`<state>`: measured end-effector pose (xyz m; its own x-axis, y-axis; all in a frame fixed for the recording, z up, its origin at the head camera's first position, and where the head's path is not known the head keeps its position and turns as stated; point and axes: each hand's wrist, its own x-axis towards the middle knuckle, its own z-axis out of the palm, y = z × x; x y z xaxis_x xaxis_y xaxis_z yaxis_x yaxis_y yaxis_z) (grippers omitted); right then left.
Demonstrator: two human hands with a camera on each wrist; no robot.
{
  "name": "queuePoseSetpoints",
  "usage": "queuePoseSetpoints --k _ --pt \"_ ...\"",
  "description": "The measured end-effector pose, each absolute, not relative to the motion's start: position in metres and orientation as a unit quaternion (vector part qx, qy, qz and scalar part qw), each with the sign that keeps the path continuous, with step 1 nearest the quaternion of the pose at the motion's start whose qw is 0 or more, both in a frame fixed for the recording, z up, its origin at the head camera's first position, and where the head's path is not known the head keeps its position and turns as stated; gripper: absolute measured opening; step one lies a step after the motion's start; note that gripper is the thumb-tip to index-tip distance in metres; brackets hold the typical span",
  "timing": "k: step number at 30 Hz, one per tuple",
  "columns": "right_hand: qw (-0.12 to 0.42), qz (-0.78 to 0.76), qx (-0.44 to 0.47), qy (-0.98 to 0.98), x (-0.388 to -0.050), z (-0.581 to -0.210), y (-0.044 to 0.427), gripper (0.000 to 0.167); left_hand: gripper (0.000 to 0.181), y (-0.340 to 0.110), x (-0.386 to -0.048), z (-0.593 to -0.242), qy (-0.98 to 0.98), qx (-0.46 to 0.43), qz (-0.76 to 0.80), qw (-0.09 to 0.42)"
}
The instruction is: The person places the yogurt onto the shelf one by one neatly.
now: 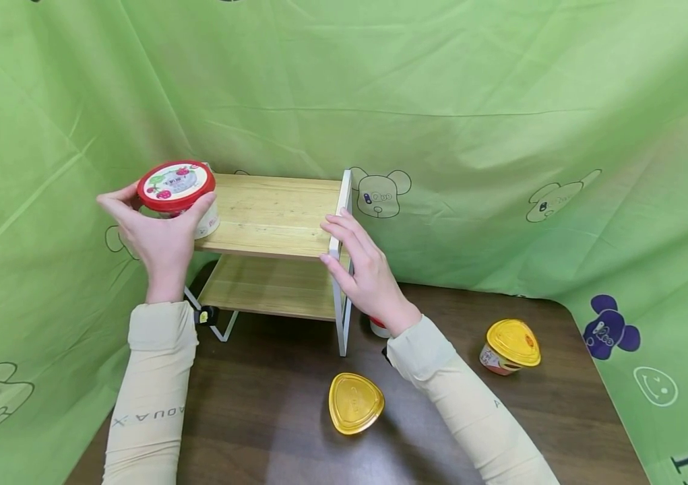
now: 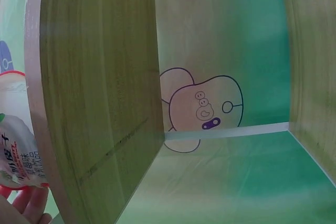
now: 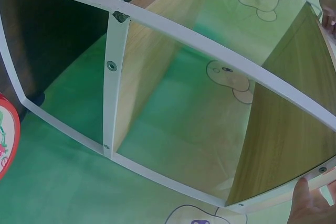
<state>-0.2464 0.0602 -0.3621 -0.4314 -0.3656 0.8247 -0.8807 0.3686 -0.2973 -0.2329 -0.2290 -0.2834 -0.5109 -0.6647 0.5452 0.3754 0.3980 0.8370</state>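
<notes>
My left hand (image 1: 162, 236) holds a white cup with a red, strawberry-printed lid (image 1: 176, 185) at the left end of the two-tier wooden shelf (image 1: 277, 209). Thumb and fingers lie on either side of it, just under the lid. Part of the cup's printed side (image 2: 16, 145) shows past the board in the left wrist view, with fingertips below. My right hand (image 1: 368, 269) rests on the shelf's white metal side frame (image 1: 341, 283), its fingers fairly straight across the top bar. In the right wrist view the thumb (image 3: 302, 198) touches the upper board's end.
A yellow-lidded tub (image 1: 354, 404) stands on the dark table (image 1: 259, 417) in front of the shelf. Another yellow-lidded tub (image 1: 510, 347) is farther right. A red-lidded cup (image 1: 379, 328) is partly hidden behind my right wrist. Green printed cloth (image 1: 471, 135) surrounds the table.
</notes>
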Motion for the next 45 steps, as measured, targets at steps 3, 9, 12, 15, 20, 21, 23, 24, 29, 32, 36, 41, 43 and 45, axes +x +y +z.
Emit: queuePoseSetpoints --k 3,9,12,15,20,21,23,24,29,32,36,41,43,45 --pt "0.338 0.382 0.413 -0.754 -0.247 -0.362 0.06 0.045 0.072 -0.23 -0.233 -0.283 -0.675 0.095 -0.533 0.502" --pt "0.338 0.383 0.417 -0.752 -0.246 -0.361 0.06 0.046 0.072 -0.234 -0.236 -0.283 -0.67 0.082 -0.514 0.529" --pt "0.337 0.383 0.419 -0.751 -0.246 -0.361 0.06 0.046 0.081 -0.243 -0.242 -0.278 -0.71 0.084 -0.495 0.495" --pt "0.339 0.385 0.418 -0.75 -0.246 -0.36 0.059 0.046 0.094 -0.254 -0.251 -0.265 -0.778 0.082 -0.473 0.405" --pt "0.341 0.385 0.421 -0.747 -0.245 -0.361 0.059 0.046 0.114 -0.269 -0.265 -0.248 -0.852 0.06 -0.469 0.226" --pt "0.341 0.385 0.422 -0.747 -0.245 -0.362 0.059 0.046 0.116 -0.271 -0.267 -0.246 -0.857 0.057 -0.471 0.2" --pt "0.341 0.384 0.422 -0.747 -0.245 -0.362 0.059 0.046 0.117 -0.273 -0.269 -0.245 -0.865 0.048 -0.47 0.17" --pt "0.341 0.384 0.422 -0.747 -0.245 -0.362 0.059 0.046 0.116 -0.273 -0.27 -0.245 -0.868 0.044 -0.468 0.162" --pt "0.343 0.384 0.418 -0.748 -0.245 -0.362 0.059 0.046 0.115 -0.269 -0.273 -0.249 -0.872 0.049 -0.455 0.171" --pt "0.341 0.383 0.417 -0.75 -0.245 -0.362 0.058 0.045 0.115 -0.267 -0.27 -0.25 -0.862 0.075 -0.462 0.193" --pt "0.34 0.384 0.416 -0.751 -0.245 -0.362 0.058 0.045 0.112 -0.267 -0.265 -0.249 -0.844 0.111 -0.47 0.233" --pt "0.343 0.385 0.418 -0.748 -0.245 -0.362 0.058 0.045 0.108 -0.266 -0.255 -0.247 -0.823 0.142 -0.48 0.269" --pt "0.343 0.385 0.418 -0.748 -0.246 -0.362 0.059 0.045 0.109 -0.266 -0.251 -0.246 -0.819 0.153 -0.481 0.271" --pt "0.341 0.385 0.417 -0.749 -0.245 -0.361 0.059 0.045 0.11 -0.265 -0.247 -0.245 -0.821 0.163 -0.476 0.271"
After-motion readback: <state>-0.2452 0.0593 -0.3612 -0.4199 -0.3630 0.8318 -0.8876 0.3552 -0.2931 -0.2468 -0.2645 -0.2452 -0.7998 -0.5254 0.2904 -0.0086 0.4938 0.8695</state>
